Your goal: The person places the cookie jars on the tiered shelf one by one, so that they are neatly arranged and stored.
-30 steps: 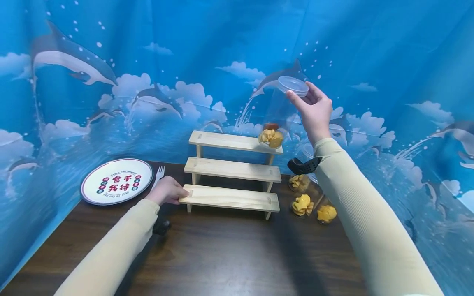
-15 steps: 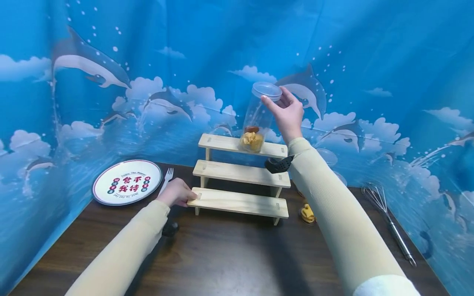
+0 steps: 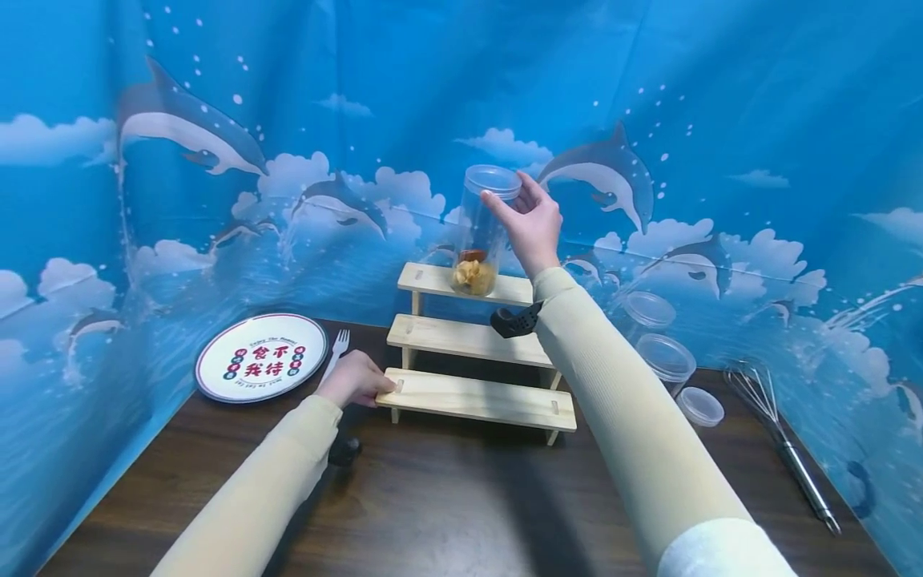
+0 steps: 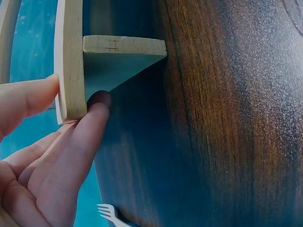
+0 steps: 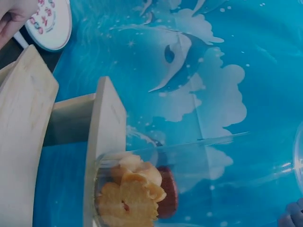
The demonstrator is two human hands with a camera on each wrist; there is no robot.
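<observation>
My right hand [image 3: 534, 226] grips a tall clear jar [image 3: 481, 224] near its lid, above the top tier of a three-tier wooden stand [image 3: 476, 339]. Yellow crinkled pieces and a reddish-brown piece [image 5: 166, 191] lie at the bottom of the jar. In the right wrist view its base meets the top board; whether it bears on it I cannot tell. At the stand's lowest tier, my left hand [image 3: 355, 379] pinches the left end. The left wrist view shows the thumb on top of that board [image 4: 73, 61] and a finger beneath it.
A white plate [image 3: 261, 358] with red characters lies at the left, with a pale fork [image 3: 339, 346] beside it. More clear lidded jars [image 3: 667, 358] stand at the right, partly behind my right arm. A whisk [image 3: 786, 449] lies farther right. A blue dolphin-print cloth [image 3: 433, 80] hangs behind.
My right hand has moved the jar left, from the stand's right end to over the top tier. The left hand keeps its pinch on the lowest board. The head view has shifted.
</observation>
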